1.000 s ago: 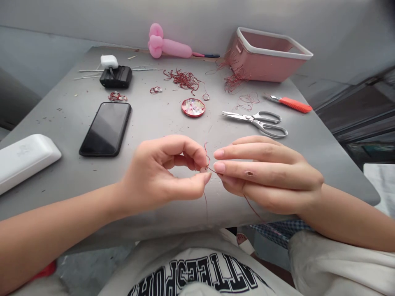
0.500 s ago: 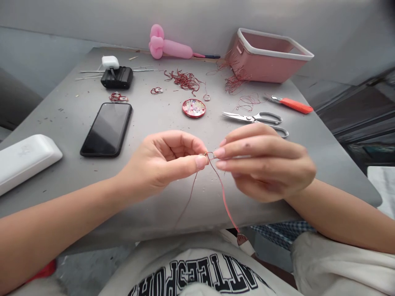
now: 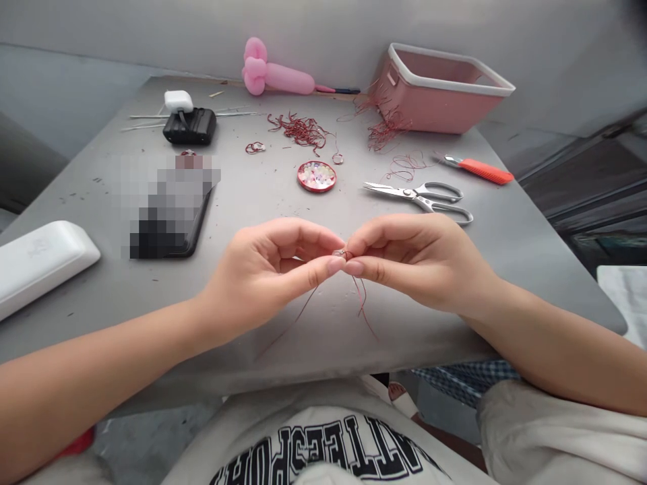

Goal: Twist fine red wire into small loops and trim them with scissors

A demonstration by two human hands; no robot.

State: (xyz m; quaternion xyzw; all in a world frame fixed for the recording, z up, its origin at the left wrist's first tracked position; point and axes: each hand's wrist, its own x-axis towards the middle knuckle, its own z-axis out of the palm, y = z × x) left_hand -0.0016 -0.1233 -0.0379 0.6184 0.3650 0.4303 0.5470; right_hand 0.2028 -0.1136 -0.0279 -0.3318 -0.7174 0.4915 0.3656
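My left hand (image 3: 275,259) pinches a small clear bead (image 3: 339,253) between thumb and forefinger. Fingertip to fingertip with it, my right hand (image 3: 417,263) is closed on the thin red cord (image 3: 348,255) right beside the bead. Loose cord ends (image 3: 364,306) hang below both hands over the table's near part. The fingertips hide part of the bead and where the cord passes. Beyond my hands stands a round red-rimmed dish (image 3: 316,176) holding many small pale beads.
Scissors (image 3: 412,193) lie behind my right hand, an orange-handled cutter (image 3: 480,170) farther right. Red cord pieces (image 3: 303,131) lie near a pink bin (image 3: 445,104). A phone (image 3: 195,229), partly pixelated, a black device (image 3: 189,126) and a white case (image 3: 45,263) are at left.
My right hand has turned and moved left, its fingers closing beside the bead against my left fingertips. The hanging cord ends have shifted. My left hand has stayed nearly in place.
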